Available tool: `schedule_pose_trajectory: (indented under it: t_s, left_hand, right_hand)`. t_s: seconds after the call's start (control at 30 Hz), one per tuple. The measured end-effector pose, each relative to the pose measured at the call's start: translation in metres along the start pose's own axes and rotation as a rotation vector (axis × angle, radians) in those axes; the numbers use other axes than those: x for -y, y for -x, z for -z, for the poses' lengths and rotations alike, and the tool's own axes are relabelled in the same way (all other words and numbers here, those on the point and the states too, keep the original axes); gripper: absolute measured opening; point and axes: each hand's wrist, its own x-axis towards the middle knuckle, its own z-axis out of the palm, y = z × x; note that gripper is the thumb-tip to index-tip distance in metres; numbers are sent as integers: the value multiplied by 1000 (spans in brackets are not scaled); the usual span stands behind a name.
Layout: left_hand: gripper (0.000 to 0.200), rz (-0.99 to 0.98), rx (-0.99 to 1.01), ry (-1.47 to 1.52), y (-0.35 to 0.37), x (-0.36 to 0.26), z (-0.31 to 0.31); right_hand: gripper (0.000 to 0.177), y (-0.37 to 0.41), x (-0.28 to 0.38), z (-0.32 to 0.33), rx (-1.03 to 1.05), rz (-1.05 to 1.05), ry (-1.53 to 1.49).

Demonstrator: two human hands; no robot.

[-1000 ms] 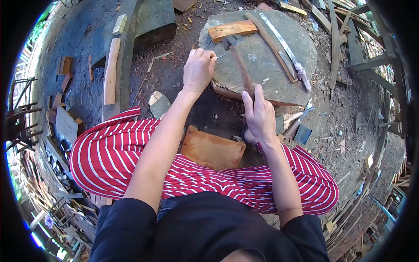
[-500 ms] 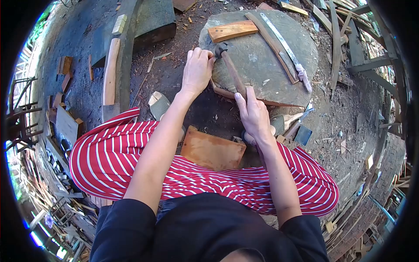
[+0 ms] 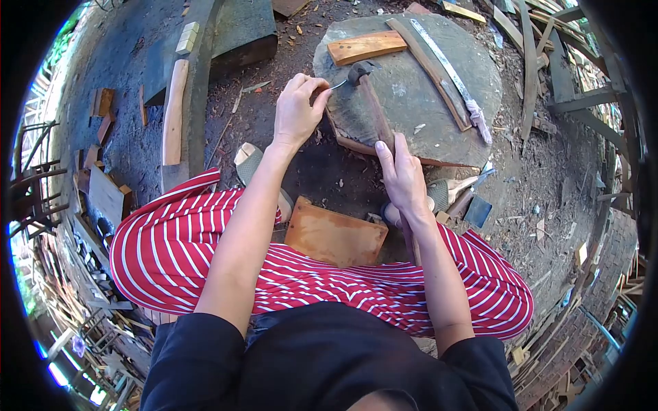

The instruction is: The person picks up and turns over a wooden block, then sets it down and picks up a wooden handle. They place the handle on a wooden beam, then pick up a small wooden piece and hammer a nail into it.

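Note:
My right hand (image 3: 404,177) is wrapped round the wooden handle of a hammer (image 3: 374,109), whose dark head is over the left part of a round wood stump (image 3: 439,103). Between the thumb and fingers of my left hand (image 3: 299,109) is a thin metal nail (image 3: 339,85), its far end close to the hammer head. On the stump lie an orange-brown wood block (image 3: 367,47), a long narrow wood strip (image 3: 432,77) and a long blade (image 3: 442,61) with a wrapped end.
A brown board (image 3: 336,234) lies between my feet. To the left are a long beam (image 3: 197,89) with a pale wood piece (image 3: 175,113) on it, and a dark block (image 3: 243,38). Wood scraps line both sides.
My left hand has moved slightly left, and the nail now shows between it and the hammer. The hammer head has shifted a little right and turned.

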Motion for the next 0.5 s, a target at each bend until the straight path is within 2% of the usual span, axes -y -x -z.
schedule_pose_trajectory:
  t_s: [0.2,0.33,0.4,0.43,0.47,0.5]
  left_hand:
    - [13,-175,51,-273,-7,-10,2]
    - [12,-201,21,-269,-1,-3,-4]
    - [10,12,-28,35,3,-1,-5]
    - [11,96,-7,98,5,-3,-4]
    - [11,94,-5,94,5,-3,-1]
    - [14,267,81,248,6,-2,0]
  right_hand:
    - [37,0,2,1,16,-44,-20]
    - [36,0,-1,0,-21,5,-24]
    - [35,1,0,0,-14,27,-8]
    - [35,1,0,0,-14,27,-12]
    - [34,1,-1,0,-9,33,-4]
    - [33,1,-1,0,-5,37,6]
